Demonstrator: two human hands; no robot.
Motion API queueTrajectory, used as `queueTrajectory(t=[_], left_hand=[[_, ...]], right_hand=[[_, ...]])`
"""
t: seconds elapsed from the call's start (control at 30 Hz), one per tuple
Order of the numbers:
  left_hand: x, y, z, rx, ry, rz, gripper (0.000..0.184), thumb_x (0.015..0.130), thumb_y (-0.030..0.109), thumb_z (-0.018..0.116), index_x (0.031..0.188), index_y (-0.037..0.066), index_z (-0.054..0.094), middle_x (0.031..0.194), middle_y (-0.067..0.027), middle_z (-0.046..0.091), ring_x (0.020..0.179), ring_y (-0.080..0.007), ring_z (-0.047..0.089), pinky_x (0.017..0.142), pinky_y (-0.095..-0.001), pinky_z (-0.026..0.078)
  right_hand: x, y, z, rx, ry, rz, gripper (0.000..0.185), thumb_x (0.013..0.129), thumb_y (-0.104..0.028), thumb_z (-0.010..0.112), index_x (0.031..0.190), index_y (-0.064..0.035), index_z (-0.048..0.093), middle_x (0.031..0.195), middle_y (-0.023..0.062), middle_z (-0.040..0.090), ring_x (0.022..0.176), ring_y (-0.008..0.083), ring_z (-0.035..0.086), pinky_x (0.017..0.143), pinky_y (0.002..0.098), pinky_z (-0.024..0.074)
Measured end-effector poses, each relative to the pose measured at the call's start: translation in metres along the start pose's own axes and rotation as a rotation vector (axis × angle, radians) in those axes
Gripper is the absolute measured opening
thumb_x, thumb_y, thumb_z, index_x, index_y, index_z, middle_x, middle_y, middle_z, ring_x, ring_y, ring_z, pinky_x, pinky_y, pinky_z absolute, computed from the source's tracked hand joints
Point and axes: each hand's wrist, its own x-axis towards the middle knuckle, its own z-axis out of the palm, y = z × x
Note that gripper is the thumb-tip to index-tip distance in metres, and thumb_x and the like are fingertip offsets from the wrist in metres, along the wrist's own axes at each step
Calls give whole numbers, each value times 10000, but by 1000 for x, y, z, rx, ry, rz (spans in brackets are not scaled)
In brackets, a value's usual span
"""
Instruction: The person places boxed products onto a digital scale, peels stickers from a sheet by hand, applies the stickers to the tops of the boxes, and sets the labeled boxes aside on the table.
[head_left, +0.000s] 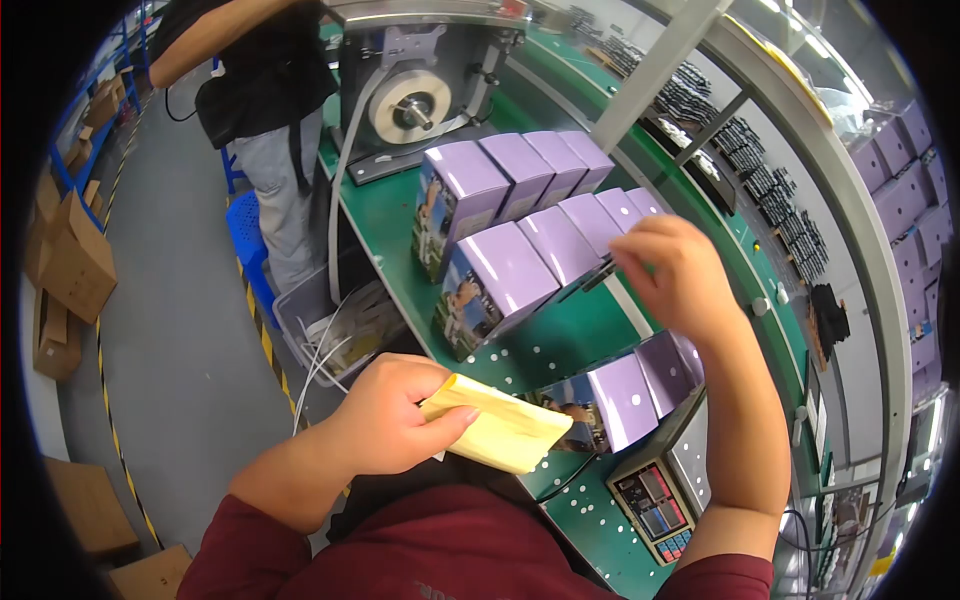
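My left hand [390, 415] is closed around a folded yellow sheet [505, 430], thumb on top, above the bench's near edge. My right hand [680, 270] hovers at the middle row of purple boxes [510, 265], its fingers pinched together over the row's right part. Whatever is in that pinch is too small or hidden to make out. Some boxes here carry a white round dot on top. Behind them stands another row of purple boxes [465, 170]. Nearer to me, more purple boxes [625, 400] with white dots sit beside a scale [655, 505].
White dots lie scattered over the green bench [590, 510]. A machine with a reel [410, 105] stands at the back. Left of the bench are a grey bin [300, 320], a blue stool [245, 230] and a standing person [265, 120]. A metal frame post [650, 80] rises behind the boxes.
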Motion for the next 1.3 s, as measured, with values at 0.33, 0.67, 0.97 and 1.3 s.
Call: queueTrajectory(t=[0.33, 0.67, 0.97, 1.3], left_hand=[[-4, 13, 11, 36, 44, 111, 198, 856, 144, 746, 756, 3, 652, 645, -154, 577, 592, -349, 573, 549, -432, 440], [-18, 10, 4, 90, -1, 114, 91, 834, 74, 756, 806, -5, 720, 676, -128, 636, 594, -288, 612, 552, -374, 454], [-24, 14, 1, 44, 58, 31, 92, 844, 65, 752, 855, -24, 731, 717, -149, 665, 622, -260, 650, 586, -342, 474], [-26, 14, -5, 77, 92, 47, 80, 833, 64, 760, 858, -8, 732, 722, -143, 666, 622, -287, 648, 578, -361, 472]], right_hand=[[-10, -120, -1, 315, -175, -214, 209, 700, -21, 808, 880, -88, 728, 823, 58, 659, 775, 288, 634, 726, 398, 501], [6, -57, 2, 179, 127, -36, 134, 716, 23, 744, 808, -72, 722, 764, 81, 649, 780, 308, 636, 747, 391, 513], [33, 30, 34, -408, -101, -56, 42, 811, -39, 700, 842, -48, 726, 798, 107, 666, 836, 323, 658, 806, 438, 526], [-9, -111, -11, 211, -27, -138, 142, 749, -82, 800, 869, -61, 727, 827, 75, 670, 791, 302, 646, 773, 405, 513]])
